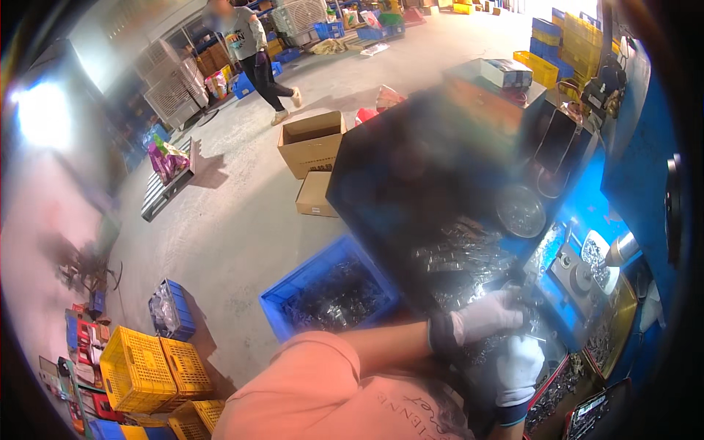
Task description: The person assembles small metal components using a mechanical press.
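Left hand in a white knitted glove, fingers bent inward over loose metal; glare at the tips, cannot tell whether it grips anything

Right hand in a matching white knitted glove, just nearer, fingers curled; a thin, pale, shiny sliver shows at its fingertips, at the near right of the bench, though I cannot tell if it is pinched or merely lying there

My worry: smooth metal in thick fabric could slip and be lost among the heap of shiny, slender metal pieces just beyond the left hand

Grey metal machine plate with a round boss sits close by on the right; were anything there to move, loose glove fabric might snag

Left of the bench, an open blue plastic bin of dark small parts; a careless left elbow might knock pieces off the edge and mix them in

Hard to make out: the gap between the gloves, washed by glare; the far black tabletop, smeared by a dark blur; the right wrist's forearm, cut off at the near edge
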### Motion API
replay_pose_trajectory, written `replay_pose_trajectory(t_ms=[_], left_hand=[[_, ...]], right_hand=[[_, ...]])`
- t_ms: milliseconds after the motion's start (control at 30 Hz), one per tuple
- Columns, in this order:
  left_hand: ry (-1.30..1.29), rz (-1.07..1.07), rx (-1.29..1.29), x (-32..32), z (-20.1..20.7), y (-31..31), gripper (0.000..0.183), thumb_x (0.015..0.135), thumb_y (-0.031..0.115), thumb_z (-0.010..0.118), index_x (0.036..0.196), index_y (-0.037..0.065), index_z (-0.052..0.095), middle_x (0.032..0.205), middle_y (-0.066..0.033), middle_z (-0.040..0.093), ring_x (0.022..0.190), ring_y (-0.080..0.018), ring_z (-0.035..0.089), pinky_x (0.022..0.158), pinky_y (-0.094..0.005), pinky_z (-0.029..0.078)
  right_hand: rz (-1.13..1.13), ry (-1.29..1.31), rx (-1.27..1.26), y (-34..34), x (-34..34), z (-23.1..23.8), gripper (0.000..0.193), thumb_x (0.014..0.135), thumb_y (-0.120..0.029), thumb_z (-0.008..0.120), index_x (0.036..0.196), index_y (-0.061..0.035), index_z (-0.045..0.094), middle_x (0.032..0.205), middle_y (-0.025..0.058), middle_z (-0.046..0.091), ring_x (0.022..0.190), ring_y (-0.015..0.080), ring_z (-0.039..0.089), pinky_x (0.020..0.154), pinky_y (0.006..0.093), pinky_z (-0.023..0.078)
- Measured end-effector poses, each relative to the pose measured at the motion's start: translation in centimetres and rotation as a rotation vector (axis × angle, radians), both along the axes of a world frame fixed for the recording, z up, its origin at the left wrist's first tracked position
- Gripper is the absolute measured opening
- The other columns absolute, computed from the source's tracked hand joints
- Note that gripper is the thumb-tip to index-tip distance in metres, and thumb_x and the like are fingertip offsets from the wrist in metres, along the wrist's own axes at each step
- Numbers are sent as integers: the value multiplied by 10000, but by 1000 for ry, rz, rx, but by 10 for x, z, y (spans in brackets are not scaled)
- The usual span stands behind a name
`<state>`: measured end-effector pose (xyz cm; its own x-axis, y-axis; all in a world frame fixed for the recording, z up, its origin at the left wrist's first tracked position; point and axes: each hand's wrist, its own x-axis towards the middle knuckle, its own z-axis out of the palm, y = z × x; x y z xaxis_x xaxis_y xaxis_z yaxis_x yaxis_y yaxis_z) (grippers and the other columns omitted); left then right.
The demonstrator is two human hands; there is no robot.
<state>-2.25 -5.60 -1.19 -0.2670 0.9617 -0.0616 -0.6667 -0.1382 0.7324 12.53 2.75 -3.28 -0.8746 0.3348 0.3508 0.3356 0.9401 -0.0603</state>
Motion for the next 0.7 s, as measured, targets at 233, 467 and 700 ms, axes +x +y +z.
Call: replay_pose_trajectory(t_ms=[233,467,700], left_hand=[[-114,-100,37,10,14,-6,357,777,-26,611,1105,70,507,827,21,547,673,-66,510,620,-217,442],[-118,-60,15,14,9,1,349,758,-62,589,1073,61,504,833,6,537,731,-85,535,622,-221,451],[-88,-71,-72,17,11,1,306,768,-24,626,1043,63,526,794,12,530,687,-77,519,583,-224,446]], right_hand=[[-1,24,-6,3,15,7,100,588,-38,576,685,-47,554,654,157,522,600,353,529,535,433,418],[-57,-24,-111,-6,5,13,159,596,-53,591,749,-63,632,709,150,575,688,351,567,627,419,457],[-214,-90,-197,-3,6,8,334,593,-49,628,926,-39,604,813,165,602,729,350,584,656,409,476]])
